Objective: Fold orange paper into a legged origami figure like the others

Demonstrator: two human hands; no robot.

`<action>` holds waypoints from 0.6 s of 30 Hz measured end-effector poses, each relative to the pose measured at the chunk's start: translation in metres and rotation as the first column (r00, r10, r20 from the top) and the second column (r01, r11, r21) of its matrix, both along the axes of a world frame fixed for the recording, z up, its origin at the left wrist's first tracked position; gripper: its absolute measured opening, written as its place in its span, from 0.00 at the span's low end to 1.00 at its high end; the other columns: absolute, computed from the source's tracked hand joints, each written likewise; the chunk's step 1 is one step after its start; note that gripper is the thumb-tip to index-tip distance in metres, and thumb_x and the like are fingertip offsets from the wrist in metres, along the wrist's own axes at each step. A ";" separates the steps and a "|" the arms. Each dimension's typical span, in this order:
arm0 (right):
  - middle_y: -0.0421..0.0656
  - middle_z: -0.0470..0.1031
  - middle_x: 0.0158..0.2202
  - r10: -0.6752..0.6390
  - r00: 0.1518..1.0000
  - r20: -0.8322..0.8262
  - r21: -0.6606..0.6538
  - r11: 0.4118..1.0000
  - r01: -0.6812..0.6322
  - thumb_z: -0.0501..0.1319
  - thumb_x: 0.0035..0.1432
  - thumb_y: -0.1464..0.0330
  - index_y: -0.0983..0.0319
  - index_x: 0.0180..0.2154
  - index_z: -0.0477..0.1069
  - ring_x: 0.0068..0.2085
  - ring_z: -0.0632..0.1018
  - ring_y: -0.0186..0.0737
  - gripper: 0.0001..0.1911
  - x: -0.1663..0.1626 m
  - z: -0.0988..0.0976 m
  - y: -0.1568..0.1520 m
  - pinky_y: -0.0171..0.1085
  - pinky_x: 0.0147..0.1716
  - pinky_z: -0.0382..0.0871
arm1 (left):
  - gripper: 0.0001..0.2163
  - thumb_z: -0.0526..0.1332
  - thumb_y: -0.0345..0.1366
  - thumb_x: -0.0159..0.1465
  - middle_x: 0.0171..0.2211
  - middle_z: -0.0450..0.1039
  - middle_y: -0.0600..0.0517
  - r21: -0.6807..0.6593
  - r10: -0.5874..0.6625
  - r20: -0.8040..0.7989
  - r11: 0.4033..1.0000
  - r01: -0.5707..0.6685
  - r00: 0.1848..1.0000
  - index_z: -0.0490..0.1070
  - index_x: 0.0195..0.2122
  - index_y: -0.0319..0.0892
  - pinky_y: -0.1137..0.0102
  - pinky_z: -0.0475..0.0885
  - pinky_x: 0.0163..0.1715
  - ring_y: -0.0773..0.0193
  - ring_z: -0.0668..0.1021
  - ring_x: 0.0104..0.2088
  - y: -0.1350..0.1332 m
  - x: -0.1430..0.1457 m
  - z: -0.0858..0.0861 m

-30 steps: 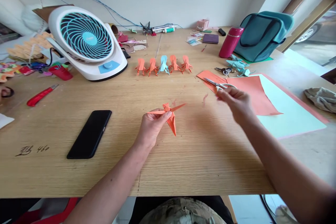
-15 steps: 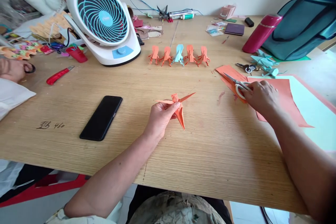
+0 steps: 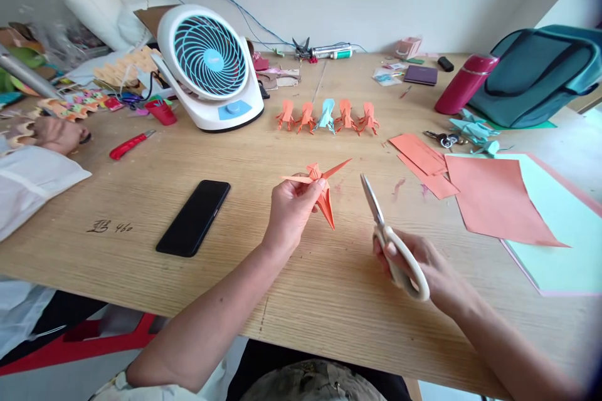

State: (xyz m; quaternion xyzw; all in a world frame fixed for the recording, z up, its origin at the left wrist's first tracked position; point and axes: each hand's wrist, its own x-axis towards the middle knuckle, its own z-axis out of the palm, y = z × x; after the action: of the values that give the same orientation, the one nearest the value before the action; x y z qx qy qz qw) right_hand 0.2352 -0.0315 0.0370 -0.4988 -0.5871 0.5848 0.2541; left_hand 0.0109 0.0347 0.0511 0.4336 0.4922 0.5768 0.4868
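Between the thumb and fingers of my left hand (image 3: pixel 294 210) is an orange folded-paper figure (image 3: pixel 325 200), with long pointed flaps sticking out to both sides and one downward. My right hand (image 3: pixel 418 263) grips a pair of scissors (image 3: pixel 384 232) with pale handles, its blades together and pointing up and to the left. The scissors are a short way right of the paper figure and apart from it. A row of several finished-looking folded-paper figures, orange ones and one blue figure (image 3: pixel 326 116), stands farther back.
A black phone (image 3: pixel 194 218) lies left of my left arm. Orange paper strips (image 3: pixel 418 153), an orange sheet (image 3: pixel 498 194) and keys (image 3: pixel 443 139) lie at right. A fan (image 3: pixel 211 62), a red-handled knife (image 3: pixel 130 145) and another person's hand (image 3: pixel 61 133) are at left; a pink bottle (image 3: pixel 465 84) stands at right.
My right hand has lifted the scissors off the orange paper strips and brought them left, toward me. My left hand still holds the paper figure in about the same place. The view has tilted up slightly.
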 end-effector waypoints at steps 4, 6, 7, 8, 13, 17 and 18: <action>0.42 0.69 0.26 0.151 0.985 -0.079 -0.005 0.988 -0.151 0.51 0.63 0.40 0.61 0.35 0.68 0.26 0.67 0.36 0.30 -0.014 0.007 -0.016 0.37 0.27 0.62 | 0.09 0.67 0.38 0.57 0.22 0.69 0.55 0.120 0.014 -0.034 0.993 -0.009 0.999 0.72 0.23 0.40 0.76 0.61 0.19 0.72 0.67 0.22 0.006 -0.003 0.014; 0.42 0.70 0.28 0.214 0.973 -0.083 0.035 0.977 -0.212 0.49 0.65 0.40 0.61 0.34 0.66 0.29 0.67 0.37 0.30 -0.018 0.009 -0.022 0.37 0.30 0.62 | 0.09 0.67 0.37 0.57 0.23 0.69 0.56 0.170 0.022 -0.036 0.985 -0.016 0.999 0.71 0.23 0.40 0.75 0.60 0.19 0.73 0.66 0.22 0.010 -0.003 0.022; 0.43 0.70 0.29 0.228 0.971 -0.075 0.045 0.973 -0.225 0.49 0.66 0.41 0.61 0.33 0.66 0.30 0.67 0.37 0.30 -0.020 0.009 -0.024 0.38 0.31 0.63 | 0.09 0.67 0.37 0.57 0.23 0.69 0.56 0.192 0.030 -0.037 0.981 -0.023 0.999 0.71 0.23 0.40 0.75 0.61 0.20 0.73 0.66 0.22 0.012 -0.003 0.027; 0.43 0.70 0.30 0.241 0.968 -0.070 0.059 0.970 -0.238 0.49 0.66 0.41 0.61 0.33 0.65 0.31 0.67 0.37 0.29 -0.022 0.009 -0.026 0.38 0.32 0.63 | 0.09 0.67 0.37 0.57 0.23 0.69 0.56 0.211 0.042 -0.037 0.977 -0.033 0.998 0.71 0.23 0.40 0.75 0.61 0.21 0.73 0.66 0.22 0.014 -0.003 0.031; 0.42 0.68 0.31 0.266 0.959 -0.094 0.033 0.964 -0.264 0.50 0.65 0.41 0.60 0.35 0.64 0.31 0.66 0.37 0.29 -0.029 0.007 -0.032 0.37 0.32 0.61 | 0.09 0.66 0.36 0.57 0.22 0.68 0.56 0.246 0.097 -0.043 0.966 -0.084 0.994 0.70 0.23 0.41 0.75 0.64 0.23 0.73 0.66 0.23 0.017 0.003 0.047; 0.40 0.66 0.29 0.245 0.956 -0.163 -0.010 0.968 -0.250 0.52 0.63 0.40 0.60 0.33 0.63 0.29 0.65 0.36 0.29 -0.030 0.007 -0.033 0.36 0.30 0.60 | 0.09 0.66 0.36 0.57 0.22 0.68 0.56 0.254 0.100 -0.073 0.964 -0.078 0.992 0.70 0.22 0.41 0.75 0.66 0.24 0.72 0.68 0.24 0.014 0.007 0.049; 0.40 0.65 0.28 0.240 0.954 -0.181 -0.018 0.969 -0.247 0.52 0.63 0.40 0.60 0.32 0.63 0.29 0.64 0.36 0.29 -0.030 0.007 -0.033 0.35 0.29 0.60 | 0.09 0.66 0.36 0.57 0.23 0.68 0.56 0.247 0.097 -0.074 0.966 -0.076 0.993 0.70 0.23 0.41 0.75 0.67 0.25 0.71 0.69 0.24 0.012 0.007 0.048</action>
State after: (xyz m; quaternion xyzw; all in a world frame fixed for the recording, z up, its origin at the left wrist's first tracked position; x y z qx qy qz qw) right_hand 0.2051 -0.0647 0.0438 -0.3738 -0.6069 0.6656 0.2213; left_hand 0.0182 0.0472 0.0994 0.4923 0.4564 0.6347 0.3827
